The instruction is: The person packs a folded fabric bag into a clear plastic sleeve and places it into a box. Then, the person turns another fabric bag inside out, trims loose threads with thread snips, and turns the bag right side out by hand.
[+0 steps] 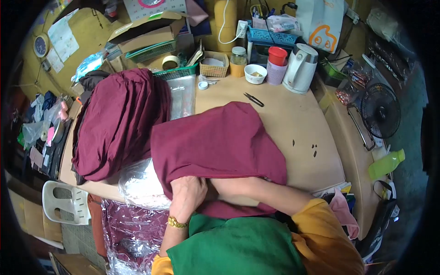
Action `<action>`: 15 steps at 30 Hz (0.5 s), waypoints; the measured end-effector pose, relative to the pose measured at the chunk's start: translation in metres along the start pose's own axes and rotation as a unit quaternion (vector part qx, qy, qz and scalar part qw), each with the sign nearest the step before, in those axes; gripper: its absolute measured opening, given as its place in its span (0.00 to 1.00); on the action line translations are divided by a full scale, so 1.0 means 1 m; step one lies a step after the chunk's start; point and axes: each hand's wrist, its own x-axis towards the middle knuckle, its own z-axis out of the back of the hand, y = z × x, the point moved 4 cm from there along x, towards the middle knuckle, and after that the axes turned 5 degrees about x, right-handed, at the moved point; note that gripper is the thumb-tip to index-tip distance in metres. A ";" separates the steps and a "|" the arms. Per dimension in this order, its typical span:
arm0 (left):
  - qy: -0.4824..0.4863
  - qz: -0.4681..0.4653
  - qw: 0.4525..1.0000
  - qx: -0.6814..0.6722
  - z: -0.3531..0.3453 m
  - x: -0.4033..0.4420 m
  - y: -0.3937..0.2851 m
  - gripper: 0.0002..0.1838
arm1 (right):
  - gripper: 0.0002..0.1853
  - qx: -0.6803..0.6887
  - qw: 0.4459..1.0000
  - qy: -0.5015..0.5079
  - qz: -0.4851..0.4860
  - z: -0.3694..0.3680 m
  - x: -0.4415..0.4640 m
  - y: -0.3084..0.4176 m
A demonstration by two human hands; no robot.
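A maroon cloth piece (215, 140) with a zip along its near edge lies on the tan table in front of me. My left hand (188, 190), below a gold watch, is at the cloth's near edge on the left, its fingertips hidden by the fabric. My right forearm reaches in from the right under the zip edge, and my right hand is hidden by the cloth and my left hand. Left of it rises a tall pile of folded maroon cloth (121, 119). Small black thread snips (254, 99) lie beyond the cloth.
Along the back stand a white kettle (301, 68), a red-topped cup (277, 57), a white bowl (255, 74), a jar (238, 59) and baskets. A black fan (380, 110) and green bottle (387, 165) are right. Clear plastic bags (144, 185) lie near left, by a white stool (66, 201).
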 end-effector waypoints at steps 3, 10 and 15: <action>-0.080 -0.012 0.997 0.018 0.022 -0.003 0.002 0.12 | 0.21 -0.033 0.982 0.088 0.166 0.022 -0.056 0.061; 0.049 -0.146 0.977 -0.148 -0.044 0.032 -0.051 0.16 | 0.19 -0.308 0.926 -0.210 -0.057 0.060 -0.103 -0.023; 0.021 -0.161 0.978 -0.133 -0.076 0.105 -0.078 0.19 | 0.08 -0.150 0.953 -0.242 0.104 0.031 -0.075 0.018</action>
